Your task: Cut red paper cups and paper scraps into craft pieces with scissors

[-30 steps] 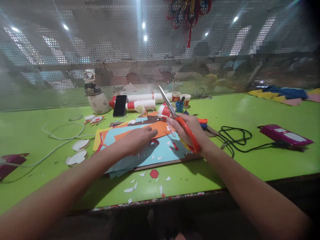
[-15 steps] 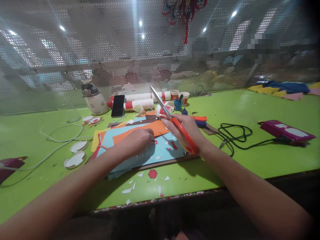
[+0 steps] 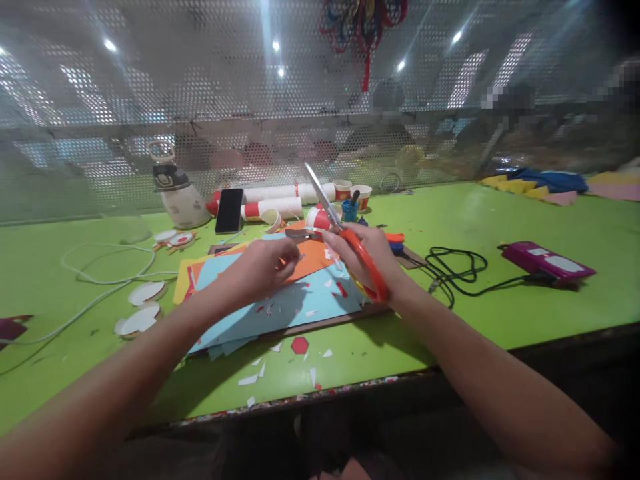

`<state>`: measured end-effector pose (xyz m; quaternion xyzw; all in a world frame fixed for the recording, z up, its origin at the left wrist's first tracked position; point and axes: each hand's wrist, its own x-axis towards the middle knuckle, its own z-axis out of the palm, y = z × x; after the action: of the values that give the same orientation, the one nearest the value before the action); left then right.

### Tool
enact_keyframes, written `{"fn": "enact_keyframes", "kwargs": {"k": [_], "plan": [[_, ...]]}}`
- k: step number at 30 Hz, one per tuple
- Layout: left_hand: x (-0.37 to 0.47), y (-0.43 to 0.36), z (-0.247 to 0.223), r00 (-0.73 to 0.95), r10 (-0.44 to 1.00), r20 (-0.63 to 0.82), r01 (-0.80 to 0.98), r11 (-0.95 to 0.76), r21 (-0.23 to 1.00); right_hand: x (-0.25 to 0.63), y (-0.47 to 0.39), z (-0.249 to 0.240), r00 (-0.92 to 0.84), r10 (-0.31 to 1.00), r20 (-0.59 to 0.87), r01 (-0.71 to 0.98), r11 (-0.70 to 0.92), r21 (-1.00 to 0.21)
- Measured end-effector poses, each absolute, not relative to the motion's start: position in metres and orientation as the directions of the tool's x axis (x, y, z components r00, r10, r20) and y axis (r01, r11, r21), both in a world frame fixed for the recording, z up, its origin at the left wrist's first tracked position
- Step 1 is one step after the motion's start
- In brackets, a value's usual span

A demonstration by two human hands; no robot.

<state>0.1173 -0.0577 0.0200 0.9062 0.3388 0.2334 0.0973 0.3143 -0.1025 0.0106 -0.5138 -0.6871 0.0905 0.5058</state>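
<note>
My right hand [image 3: 367, 257] is wrapped round the orange handles of a pair of scissors [image 3: 365, 263], whose metal blades point up and away from me. Small red and white paper scraps [image 3: 333, 257] show just below its fingertips. To the left, my left hand [image 3: 267, 263] hovers over the paper stack with its fingers curled in; anything between them is hidden. Under both hands lie a light blue sheet [image 3: 310, 303] strewn with cut bits and an orange sheet [image 3: 315, 257]. A red hexagonal piece [image 3: 300, 345] rests near the table's front edge.
Behind the paper stand a phone [image 3: 229, 211], white-and-red rolls [image 3: 280, 207], paper cups [image 3: 360, 197], a blue jar [image 3: 350, 211] and a white bottle [image 3: 183, 203]. Cut white discs [image 3: 145, 293] and a pale cable [image 3: 107, 283] lie left. A purple device [image 3: 547, 259] with black cable sits right.
My left hand has lifted off the sheets and shifted left, its fingers a little looser. The right hand keeps hold of the scissors, and red and white scraps now show beneath it.
</note>
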Motion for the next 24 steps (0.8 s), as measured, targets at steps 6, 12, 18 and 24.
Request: {"fn": "enact_keyframes", "kwargs": {"k": [6,12,18,24], "plan": [[0.098,-0.071,0.039,0.52,0.811,0.268,0.271,-0.454,0.849,0.322,-0.11,0.028,0.29,0.668,0.685,0.5,0.504,-0.704],[0.089,-0.061,0.022,0.378,0.917,0.123,-0.078,-0.101,0.992,0.316,-0.11,0.039,0.188,0.773,0.606,0.526,0.442,-0.726],[0.07,-0.051,0.018,0.279,0.96,0.01,-0.321,0.084,0.944,0.282,-0.125,0.041,-0.149,0.912,0.382,0.602,0.39,-0.696],[0.052,-0.042,0.024,0.04,0.998,0.044,-0.43,-0.023,0.903,0.265,-0.139,0.034,-0.266,0.911,0.315,0.621,0.412,-0.667]]}}
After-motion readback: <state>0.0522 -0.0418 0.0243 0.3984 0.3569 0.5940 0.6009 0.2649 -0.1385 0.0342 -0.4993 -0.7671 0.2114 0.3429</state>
